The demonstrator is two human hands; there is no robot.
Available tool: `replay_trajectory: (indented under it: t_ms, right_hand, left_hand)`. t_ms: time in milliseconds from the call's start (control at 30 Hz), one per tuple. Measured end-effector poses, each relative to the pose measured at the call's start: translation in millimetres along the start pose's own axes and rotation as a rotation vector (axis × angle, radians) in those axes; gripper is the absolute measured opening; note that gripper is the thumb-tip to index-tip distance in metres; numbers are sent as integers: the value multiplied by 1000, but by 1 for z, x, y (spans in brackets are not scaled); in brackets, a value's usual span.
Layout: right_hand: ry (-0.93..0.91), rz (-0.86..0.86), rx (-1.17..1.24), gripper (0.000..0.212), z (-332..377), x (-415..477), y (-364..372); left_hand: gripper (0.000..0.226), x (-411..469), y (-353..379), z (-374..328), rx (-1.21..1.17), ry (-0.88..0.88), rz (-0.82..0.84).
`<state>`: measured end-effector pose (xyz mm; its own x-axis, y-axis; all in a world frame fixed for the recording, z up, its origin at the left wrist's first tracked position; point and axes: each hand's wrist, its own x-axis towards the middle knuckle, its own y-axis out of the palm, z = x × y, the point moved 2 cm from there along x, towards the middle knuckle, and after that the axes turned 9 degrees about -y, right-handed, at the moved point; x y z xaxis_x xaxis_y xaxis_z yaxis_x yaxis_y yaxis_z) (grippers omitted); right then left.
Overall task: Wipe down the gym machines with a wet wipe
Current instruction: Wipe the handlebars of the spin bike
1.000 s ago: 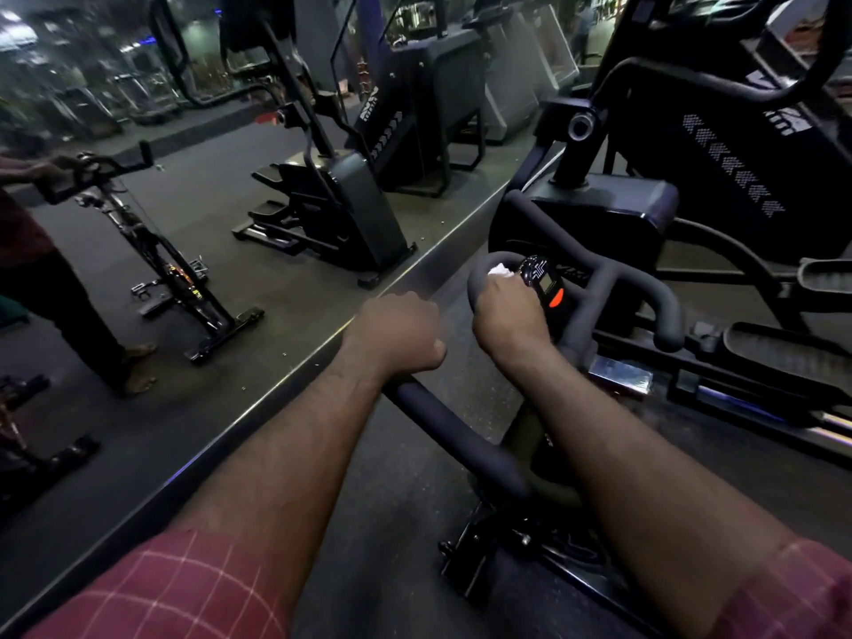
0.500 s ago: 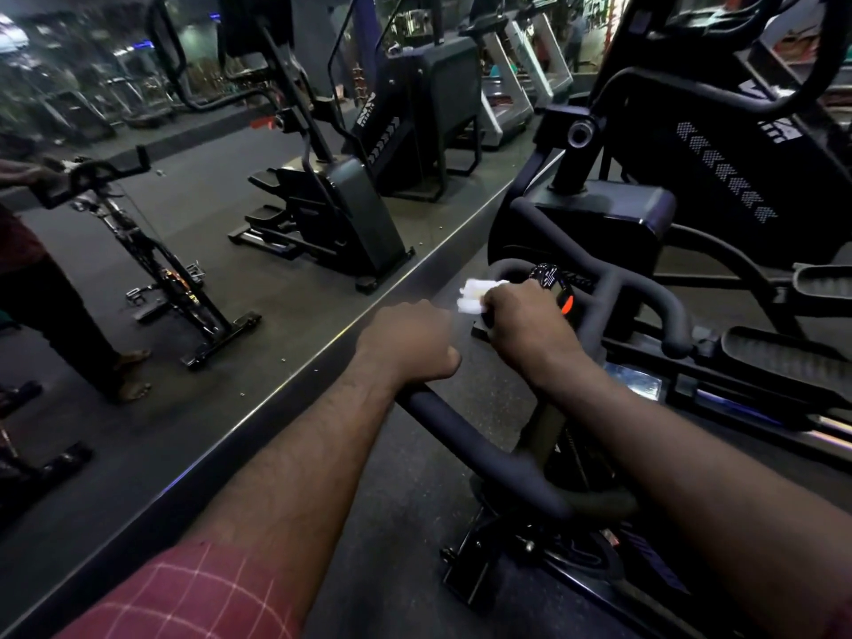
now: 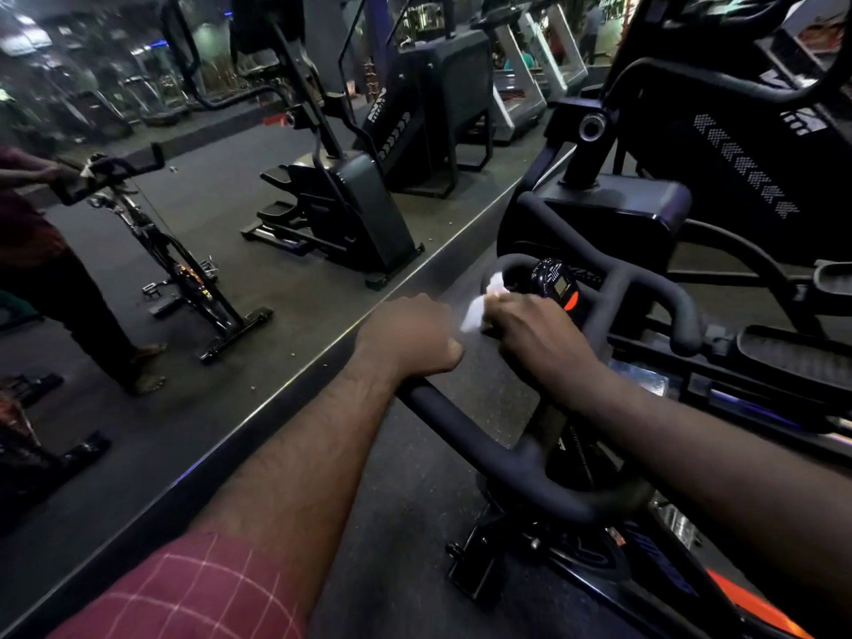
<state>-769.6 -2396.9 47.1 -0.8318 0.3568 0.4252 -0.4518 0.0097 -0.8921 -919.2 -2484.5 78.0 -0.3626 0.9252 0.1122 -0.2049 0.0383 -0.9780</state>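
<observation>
A black spin bike handlebar (image 3: 498, 449) runs from lower centre up to a looped front end. My left hand (image 3: 408, 336) grips its left bar. My right hand (image 3: 537, 336) holds a white wet wipe (image 3: 479, 306) against the front loop of the handlebar, just left of the small round console (image 3: 555, 281) with an orange button. Part of the wipe sticks out left of my fingers; the rest is hidden under the hand.
A wall mirror (image 3: 184, 223) fills the left, its lower edge running diagonally; it reflects a bike, a person and stair machines. A black elliptical (image 3: 622, 214) stands right ahead, its pedals (image 3: 793, 352) at the right. The bike's frame and base (image 3: 576, 560) lie below.
My right hand has slid the wipe back along the front loop toward me and to the left, so more of the wipe shows. My left hand keeps its grip.
</observation>
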Motion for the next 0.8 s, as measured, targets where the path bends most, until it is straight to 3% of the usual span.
replay_trajectory:
  t_ms: [100, 233, 367, 467, 533, 633, 700, 800]
  right_hand:
    - [-64, 25, 59, 32, -4, -41, -3]
    - [-4, -92, 57, 10, -17, -10, -8]
    - [130, -134, 16, 15, 0, 29, 11]
    - [222, -162, 70, 12, -4, 8, 11]
    - [175, -171, 104, 12, -8, -28, 7]
    - [5, -18, 298, 29, -15, -90, -4]
    - [12, 72, 273, 45, -34, -114, -10]
    - [143, -53, 126, 45, -53, -113, -11]
  left_hand:
    - [31, 1, 2, -1, 1, -15, -8]
    - [32, 4, 1, -2, 11, -39, 24]
    - [28, 2, 1, -3, 23, -62, 14]
    - [30, 3, 2, -4, 35, -71, 25]
    - [30, 4, 0, -7, 43, -68, 48]
    - [27, 10, 0, -6, 26, -82, 136]
    - [23, 16, 1, -5, -147, -162, 170]
    - [25, 33, 2, -22, -890, -375, 166]
